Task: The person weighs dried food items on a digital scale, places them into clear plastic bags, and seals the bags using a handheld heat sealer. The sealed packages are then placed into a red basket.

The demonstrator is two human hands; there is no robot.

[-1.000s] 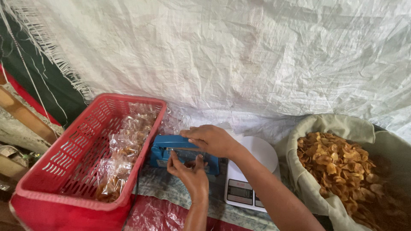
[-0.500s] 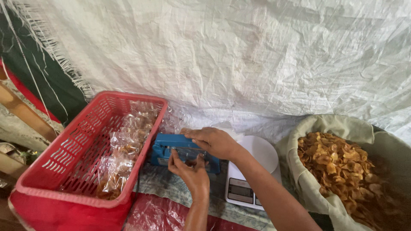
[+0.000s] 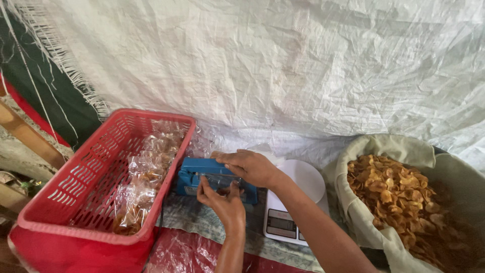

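Both hands work at a blue heat sealer (image 3: 202, 177), dead centre.

At nine o'clock, a red basket (image 3: 76, 192) holds bagged chips; left hand (image 3: 222, 202) pinches a clear bag (image 3: 221, 184) at the sealer, right hand (image 3: 250, 167) lies flat on its bar; a white scale (image 3: 298, 202), then a sack of chips (image 3: 404, 197) at three o'clock.

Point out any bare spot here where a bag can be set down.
Free: the white scale pan right of the right hand, and the near end of the red basket, beside its packed bags. Crowded: the blue sealer under both hands, left hand in front; the chip sack is full.
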